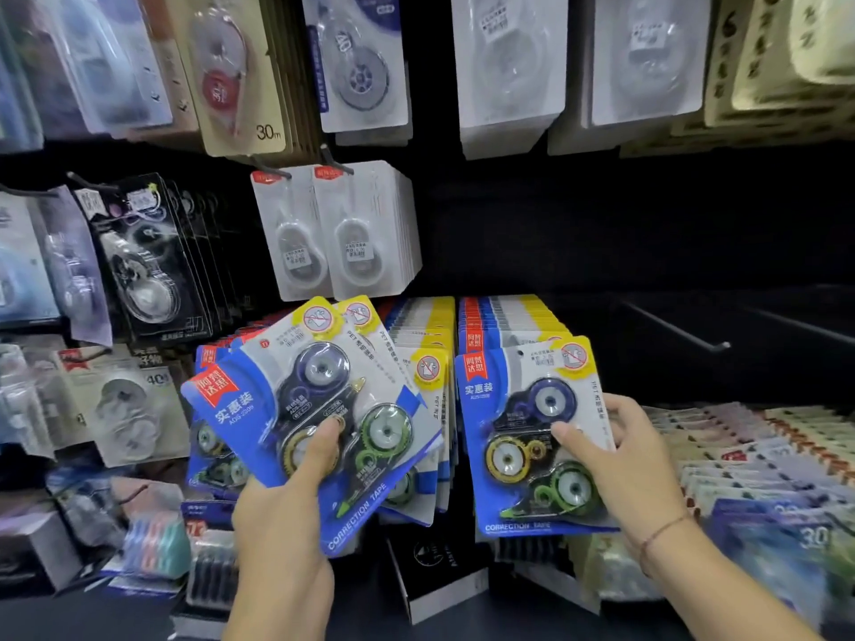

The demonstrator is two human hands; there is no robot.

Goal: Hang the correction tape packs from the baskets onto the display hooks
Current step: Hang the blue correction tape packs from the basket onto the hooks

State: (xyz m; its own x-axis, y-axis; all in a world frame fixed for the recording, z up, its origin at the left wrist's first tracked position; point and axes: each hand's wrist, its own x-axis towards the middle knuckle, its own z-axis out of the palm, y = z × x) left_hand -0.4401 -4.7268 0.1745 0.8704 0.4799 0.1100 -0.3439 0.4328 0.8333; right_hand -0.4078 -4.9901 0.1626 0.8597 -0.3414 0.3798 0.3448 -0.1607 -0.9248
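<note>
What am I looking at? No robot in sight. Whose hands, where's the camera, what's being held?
No robot here: a person works with two bare hands, filmed by one wide-angle camera worn on the head, looking forward and down at a shop display. The left hand holds a tilted fan of blue-and-white carded correction tape packs, thumb on the front. The right hand pinches one matching blue-and-white pack at the front of a hanging row of the same packs; whether it sits on its hook is hidden. To the right juts a bare metal hook. White carded packs hang above.
</note>
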